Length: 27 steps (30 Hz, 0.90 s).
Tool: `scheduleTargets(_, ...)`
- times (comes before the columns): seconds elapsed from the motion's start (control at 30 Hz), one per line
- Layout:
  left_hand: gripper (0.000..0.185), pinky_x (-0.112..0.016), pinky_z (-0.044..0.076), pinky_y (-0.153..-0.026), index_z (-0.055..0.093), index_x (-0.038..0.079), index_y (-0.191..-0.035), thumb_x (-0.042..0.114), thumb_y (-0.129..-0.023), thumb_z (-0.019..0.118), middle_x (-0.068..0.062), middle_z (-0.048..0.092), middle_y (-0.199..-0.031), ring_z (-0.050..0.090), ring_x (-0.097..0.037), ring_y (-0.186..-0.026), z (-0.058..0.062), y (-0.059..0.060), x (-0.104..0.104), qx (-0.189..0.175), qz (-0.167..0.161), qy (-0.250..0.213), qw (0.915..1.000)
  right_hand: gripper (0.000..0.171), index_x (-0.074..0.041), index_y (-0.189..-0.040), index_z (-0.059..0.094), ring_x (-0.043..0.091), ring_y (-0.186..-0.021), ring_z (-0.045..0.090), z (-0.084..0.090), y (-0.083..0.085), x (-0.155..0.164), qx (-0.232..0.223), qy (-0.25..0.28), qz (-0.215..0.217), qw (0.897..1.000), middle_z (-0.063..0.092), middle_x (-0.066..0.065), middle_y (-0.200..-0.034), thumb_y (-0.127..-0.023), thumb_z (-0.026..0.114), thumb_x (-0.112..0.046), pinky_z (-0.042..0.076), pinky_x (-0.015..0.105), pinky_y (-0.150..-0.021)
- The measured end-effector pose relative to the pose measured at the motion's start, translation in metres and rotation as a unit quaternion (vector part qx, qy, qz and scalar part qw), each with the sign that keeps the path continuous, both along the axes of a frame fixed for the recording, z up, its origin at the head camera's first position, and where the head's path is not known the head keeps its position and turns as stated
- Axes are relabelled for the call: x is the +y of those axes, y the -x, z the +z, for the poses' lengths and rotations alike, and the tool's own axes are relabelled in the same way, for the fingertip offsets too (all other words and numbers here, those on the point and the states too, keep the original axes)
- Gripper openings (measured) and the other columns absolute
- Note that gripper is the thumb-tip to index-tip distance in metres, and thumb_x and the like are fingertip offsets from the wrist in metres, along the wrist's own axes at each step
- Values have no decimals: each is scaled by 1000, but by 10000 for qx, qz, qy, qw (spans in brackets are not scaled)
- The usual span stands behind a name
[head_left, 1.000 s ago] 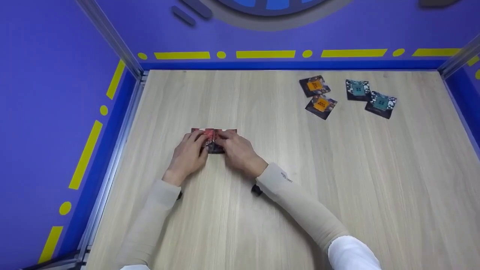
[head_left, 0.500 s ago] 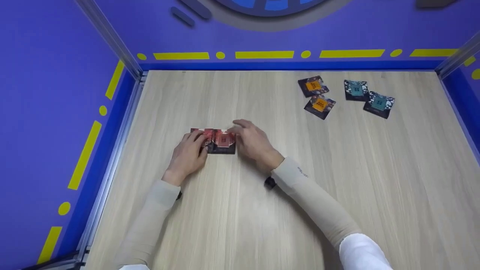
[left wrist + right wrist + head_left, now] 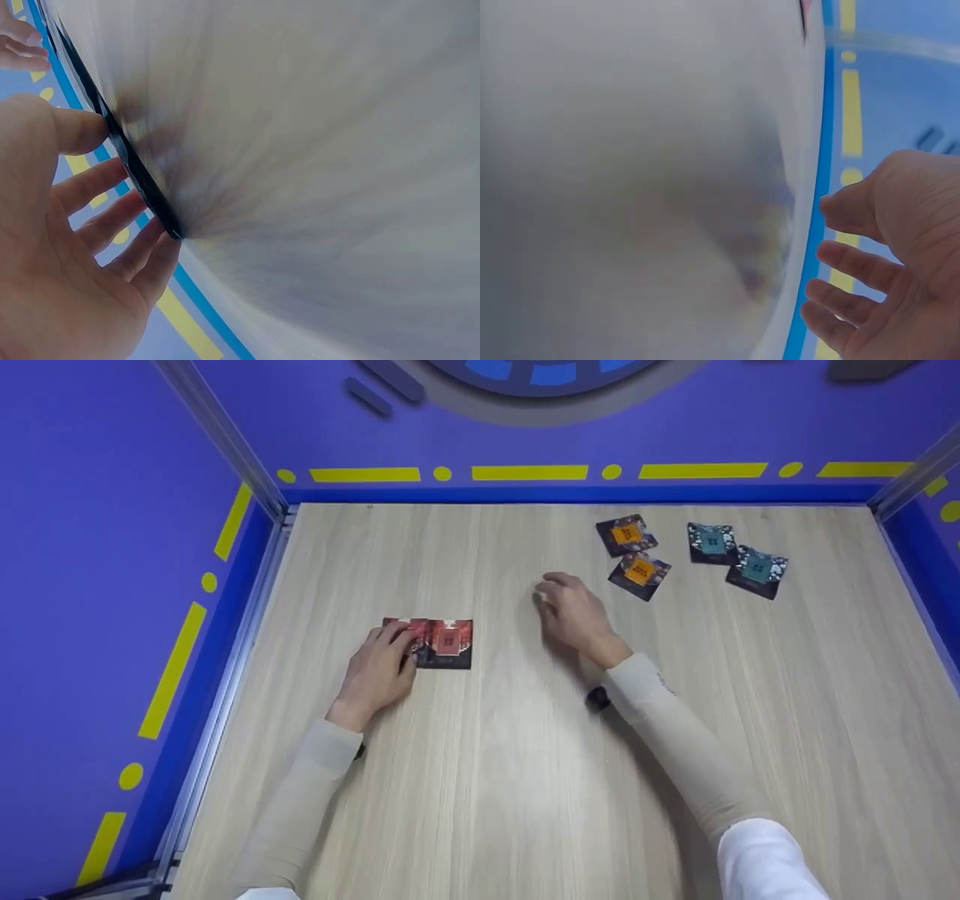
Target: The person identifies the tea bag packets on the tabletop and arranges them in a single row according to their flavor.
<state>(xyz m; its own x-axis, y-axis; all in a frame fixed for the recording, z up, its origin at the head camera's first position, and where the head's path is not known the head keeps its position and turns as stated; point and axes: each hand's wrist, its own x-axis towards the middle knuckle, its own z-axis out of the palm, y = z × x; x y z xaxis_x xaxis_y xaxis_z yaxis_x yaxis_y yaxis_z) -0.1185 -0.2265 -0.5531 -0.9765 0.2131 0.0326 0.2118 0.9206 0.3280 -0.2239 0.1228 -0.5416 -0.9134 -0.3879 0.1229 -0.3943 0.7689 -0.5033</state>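
Observation:
Two thin, flat square packets in red and black lie side by side on the wooden table. My left hand [image 3: 375,671] rests on the left red packet [image 3: 421,630] and covers much of it. In the left wrist view, its thumb and fingertips touch the dark edge of the packet [image 3: 142,176]. The right red packet [image 3: 450,645] is uncovered. Off to the right, my right hand [image 3: 576,611] is above the table with loosely bent fingers and holds nothing. It is nearest to the lower orange packet [image 3: 640,575], apart from it.
Another orange packet [image 3: 627,535] lies just behind the lower one. Farther right are two teal packets, one at the back [image 3: 712,543] and one nearer [image 3: 757,571], their corners close together. Blue-purple walls [image 3: 525,442] border the table [image 3: 525,780] at the back and sides.
My right hand has left the right red packet and moved right and away from me, towards the orange packets. My left hand stays on the left red packet.

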Motion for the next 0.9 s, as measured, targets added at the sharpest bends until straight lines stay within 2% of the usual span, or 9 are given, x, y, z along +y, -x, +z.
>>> scheduleTargets(0.23,47,-55,48,-115,62,5,-147,22,-104,60,-15,56,-154,52,-38,-141,0,1,0,149,-42,5,9999,35,2,-134,70,47,-137,58,1,17,40,190,-31,-417,9989,59,24,-151,-101,63,-7,50,58,-114)
scheduleTargets(0.5,46,-55,48,-115,63,5,-146,21,-103,62,-16,57,-153,53,-39,-140,0,0,0,166,-49,-45,9998,34,2,-133,71,46,-138,57,-2,27,74,165,-48,-869,9961,59,24,-150,-102,62,-8,51,61,-111)
scheduleTargets(0.67,47,-54,49,-114,63,5,-146,21,-102,63,-15,57,-153,54,-38,-139,-2,0,0,209,-78,-64,9997,32,2,-130,72,47,-134,59,-8,31,91,341,-103,-1004,9943,61,25,-145,-102,64,-8,51,61,-110)
scheduleTargets(0.9,47,-53,48,-115,63,6,-146,21,-102,63,-14,56,-154,53,-38,-140,-1,0,-1,137,-53,-45,9999,32,4,-130,71,47,-135,56,-12,35,108,253,-221,-1123,9931,59,25,-145,-101,63,-7,47,61,-115)
